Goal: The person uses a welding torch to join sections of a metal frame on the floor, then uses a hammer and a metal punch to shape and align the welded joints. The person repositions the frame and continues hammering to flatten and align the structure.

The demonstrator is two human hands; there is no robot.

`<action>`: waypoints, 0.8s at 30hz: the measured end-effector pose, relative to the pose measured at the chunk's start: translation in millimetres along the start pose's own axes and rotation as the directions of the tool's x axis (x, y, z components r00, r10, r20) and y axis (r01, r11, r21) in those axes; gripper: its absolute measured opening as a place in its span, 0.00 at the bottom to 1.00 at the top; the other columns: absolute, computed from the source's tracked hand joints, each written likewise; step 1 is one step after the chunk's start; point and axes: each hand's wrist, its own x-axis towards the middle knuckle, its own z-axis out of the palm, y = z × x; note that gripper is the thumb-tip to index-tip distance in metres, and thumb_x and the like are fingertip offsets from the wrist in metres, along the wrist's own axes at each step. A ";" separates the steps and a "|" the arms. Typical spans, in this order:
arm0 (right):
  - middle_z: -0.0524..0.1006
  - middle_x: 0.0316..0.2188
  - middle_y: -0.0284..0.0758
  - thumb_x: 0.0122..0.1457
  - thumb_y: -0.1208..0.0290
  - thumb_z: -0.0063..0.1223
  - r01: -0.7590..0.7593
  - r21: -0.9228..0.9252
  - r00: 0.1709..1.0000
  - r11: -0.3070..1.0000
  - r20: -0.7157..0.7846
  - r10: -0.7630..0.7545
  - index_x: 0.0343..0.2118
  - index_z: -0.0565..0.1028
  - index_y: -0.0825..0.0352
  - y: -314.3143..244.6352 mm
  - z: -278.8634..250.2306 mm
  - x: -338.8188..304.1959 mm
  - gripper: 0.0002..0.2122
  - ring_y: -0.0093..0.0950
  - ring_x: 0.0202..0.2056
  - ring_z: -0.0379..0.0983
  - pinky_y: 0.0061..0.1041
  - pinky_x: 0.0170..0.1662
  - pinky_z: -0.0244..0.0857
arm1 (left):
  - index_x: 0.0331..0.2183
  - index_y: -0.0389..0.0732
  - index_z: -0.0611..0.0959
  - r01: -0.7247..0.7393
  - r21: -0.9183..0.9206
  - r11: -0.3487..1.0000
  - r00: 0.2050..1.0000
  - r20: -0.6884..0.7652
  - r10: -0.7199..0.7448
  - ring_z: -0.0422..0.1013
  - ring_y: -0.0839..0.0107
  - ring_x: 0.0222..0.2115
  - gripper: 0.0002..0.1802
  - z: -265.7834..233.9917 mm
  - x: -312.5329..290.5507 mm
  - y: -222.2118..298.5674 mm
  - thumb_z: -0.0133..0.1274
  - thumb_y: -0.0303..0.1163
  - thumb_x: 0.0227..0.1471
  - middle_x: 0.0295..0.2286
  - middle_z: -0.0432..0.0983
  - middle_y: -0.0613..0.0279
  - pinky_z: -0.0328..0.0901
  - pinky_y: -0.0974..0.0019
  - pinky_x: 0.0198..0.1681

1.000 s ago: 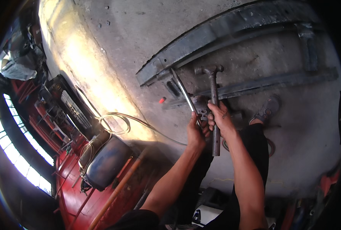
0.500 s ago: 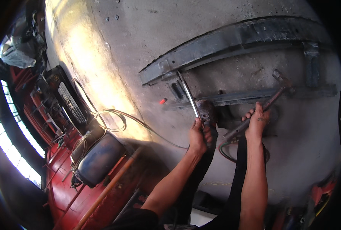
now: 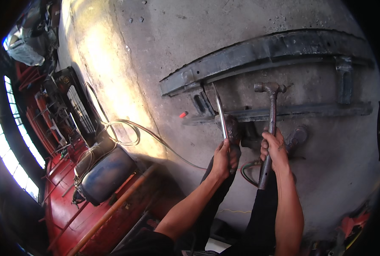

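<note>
My left hand is closed around a long steel bar that tapers to a point. The bar's tip rises close to the lower edge of a curved dark metal beam; whether they touch I cannot tell. In my right hand is a hammer, gripped partway down its handle with the head up and one rounded face. A straight dark rail runs beneath the beam, joined to it by a left bracket and a right bracket. My left shoe is against the rail.
A small red piece lies on the concrete floor left of the rail. Coiled hoses run across toward my feet. To the left are a dark tank, an orange pipe and a grille-like part.
The hammer has swung from a rightward slant to nearly upright, its head moving left. The bar's tip has shifted right along the beam's edge and the bar stands steeper.
</note>
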 end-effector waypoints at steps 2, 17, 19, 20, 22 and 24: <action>0.64 0.19 0.27 0.62 0.66 0.53 -0.017 0.006 1.000 1.000 -0.019 0.017 0.48 0.66 0.63 13.8 -3.4 -11.9 0.14 0.19 0.16 0.61 0.24 0.16 0.59 | 0.39 0.48 0.69 -0.009 0.047 0.999 0.999 -0.035 0.011 0.54 0.79 0.12 0.14 0.3 -10.0 5.0 0.46 0.48 0.69 0.16 0.56 0.73 0.50 0.71 0.13; 0.68 0.18 0.30 0.60 0.75 0.55 0.096 -0.368 0.995 0.925 0.058 -0.080 0.38 0.66 0.67 66.5 34.1 -63.9 0.09 0.19 0.12 0.65 0.23 0.14 0.61 | 0.46 0.44 0.71 0.039 -0.226 0.973 0.995 0.094 -0.018 0.57 0.77 0.18 0.22 -55.4 -7.6 51.0 0.39 0.54 0.70 0.22 0.60 0.70 0.55 0.68 0.18; 0.67 0.17 0.29 0.61 0.73 0.55 0.140 -0.472 0.990 0.870 0.069 -0.122 0.38 0.66 0.68 52.2 48.7 -68.2 0.09 0.19 0.12 0.64 0.23 0.13 0.59 | 0.45 0.43 0.71 0.005 -0.147 0.989 0.995 0.099 0.009 0.55 0.77 0.17 0.23 -70.0 -2.1 53.4 0.38 0.54 0.70 0.21 0.59 0.71 0.54 0.68 0.18; 0.66 0.17 0.28 0.62 0.72 0.55 0.162 -0.517 0.987 0.841 0.080 -0.140 0.38 0.66 0.67 45.3 56.5 -69.8 0.09 0.18 0.12 0.63 0.22 0.13 0.59 | 0.44 0.43 0.71 -0.014 -0.107 0.994 0.994 0.102 0.025 0.55 0.77 0.17 0.23 -76.9 0.0 54.4 0.38 0.54 0.70 0.20 0.58 0.72 0.53 0.68 0.18; 0.66 0.16 0.28 0.63 0.70 0.55 0.217 -0.594 0.976 0.775 0.109 -0.190 0.39 0.67 0.67 31.3 74.5 -72.2 0.10 0.18 0.11 0.62 0.22 0.13 0.58 | 0.43 0.42 0.71 -0.036 -0.055 0.998 0.994 0.100 0.041 0.54 0.77 0.16 0.24 -86.5 0.1 58.2 0.37 0.54 0.70 0.19 0.57 0.72 0.53 0.68 0.18; 0.66 0.15 0.29 0.65 0.69 0.56 0.280 -0.656 0.958 0.701 0.144 -0.248 0.39 0.67 0.68 16.2 96.8 -76.6 0.10 0.18 0.11 0.62 0.23 0.13 0.57 | 0.42 0.41 0.72 -0.043 -0.023 0.999 0.995 0.089 0.045 0.54 0.77 0.15 0.24 -88.7 0.9 63.3 0.36 0.54 0.70 0.17 0.56 0.73 0.53 0.68 0.17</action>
